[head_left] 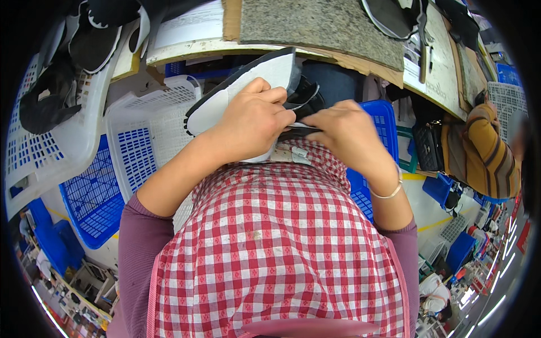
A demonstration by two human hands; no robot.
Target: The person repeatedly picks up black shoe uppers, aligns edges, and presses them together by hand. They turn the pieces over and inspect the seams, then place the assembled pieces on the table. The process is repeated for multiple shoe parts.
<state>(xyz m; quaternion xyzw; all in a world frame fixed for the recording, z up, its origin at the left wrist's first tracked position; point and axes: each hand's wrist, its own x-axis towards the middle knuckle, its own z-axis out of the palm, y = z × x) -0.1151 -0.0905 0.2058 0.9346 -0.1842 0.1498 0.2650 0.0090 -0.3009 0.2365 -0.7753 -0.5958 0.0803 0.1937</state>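
Observation:
Close in front of my apron, a black and white shoe upper point(217, 107) is held tilted, its white flat side facing up and a black serrated edge at its left end. My left hand point(251, 121) is closed over its middle, fingers curled around the white part. From the other side, my right hand point(349, 135) pinches the black edge near the opening, thumb and fingers pressed together. Both hands are close together, just below the bench edge. The underside of the upper is hidden by my hands.
A granite slab point(321, 25) lies on the bench, with another black shoe piece point(391, 22) at its right. White baskets point(127, 112) and a blue crate point(93, 197) stand at left, near black uppers point(51, 98). At right are a black handbag point(429, 145) and a co-worker's striped sleeve point(487, 138).

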